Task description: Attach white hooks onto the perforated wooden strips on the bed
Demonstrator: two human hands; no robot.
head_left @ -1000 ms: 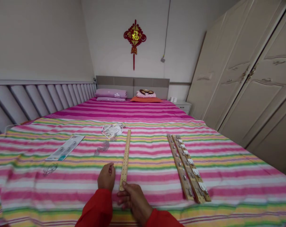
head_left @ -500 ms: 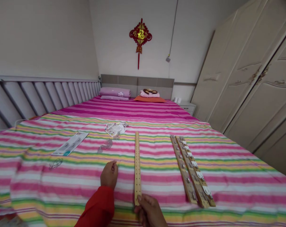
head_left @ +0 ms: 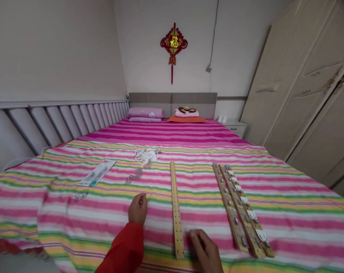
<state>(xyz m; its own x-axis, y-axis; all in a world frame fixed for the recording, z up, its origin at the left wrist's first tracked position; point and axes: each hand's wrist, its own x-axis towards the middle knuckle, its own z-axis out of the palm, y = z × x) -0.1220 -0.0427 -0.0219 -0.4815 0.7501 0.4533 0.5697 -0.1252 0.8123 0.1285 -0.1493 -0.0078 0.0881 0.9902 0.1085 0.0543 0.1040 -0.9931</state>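
Note:
A wooden strip (head_left: 176, 212) with rows of small holes lies lengthwise on the striped bed cover (head_left: 109, 212). Just to the right of its near end is my right hand (head_left: 207, 252), apart from it, with thumb and forefinger parted and nothing visible between them. My left hand (head_left: 138, 209), in a red sleeve, is closed to the left of the strip; whatever its fingers may hold is hidden. Further right, wooden strips (head_left: 230, 206) carry small metal pieces, and white round pieces (head_left: 252, 215) sit along the rightmost one.
Beyond my left hand lie clear plastic pieces (head_left: 135, 174) and a pile of white pieces (head_left: 146, 155). A flat package (head_left: 97, 173) and thin wire-like items (head_left: 81, 195) are at the left. Bed railing (head_left: 83, 117) runs along the left side; wardrobe doors (head_left: 300, 91) stand at the right.
My right hand has let go of the wooden strip's near end and moved right. The left hand stays closed. The whole view has shifted slightly.

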